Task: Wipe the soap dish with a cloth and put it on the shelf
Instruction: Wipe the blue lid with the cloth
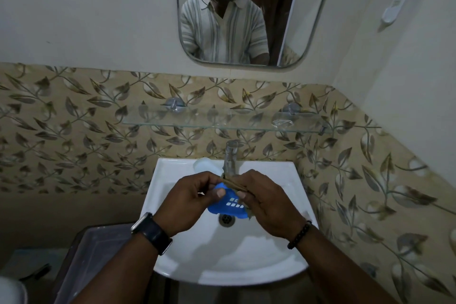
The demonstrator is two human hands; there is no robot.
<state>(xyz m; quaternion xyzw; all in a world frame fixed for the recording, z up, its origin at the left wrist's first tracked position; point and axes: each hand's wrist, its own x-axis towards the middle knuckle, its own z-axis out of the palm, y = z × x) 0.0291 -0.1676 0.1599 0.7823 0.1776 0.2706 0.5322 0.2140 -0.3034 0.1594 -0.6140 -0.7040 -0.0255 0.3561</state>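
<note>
Over the white sink [187, 249] I hold a blue soap dish [225, 208] with white drain slots. My left hand [195, 195] grips its left end, thumb on top. My right hand [266, 197] pinches a folded brown cloth [234, 184] against the dish's upper right part; the cloth hides that part of the dish. The glass shelf [197, 122] hangs on the tiled wall above the tap, well above both hands.
A chrome tap [230, 155] stands just behind my hands, with a pale cup-like object [203, 164] at its left on the sink rim. A mirror [237, 20] is above the shelf. A grey bin [98, 249] stands left of the sink. A white wall holder [394, 10] is upper right.
</note>
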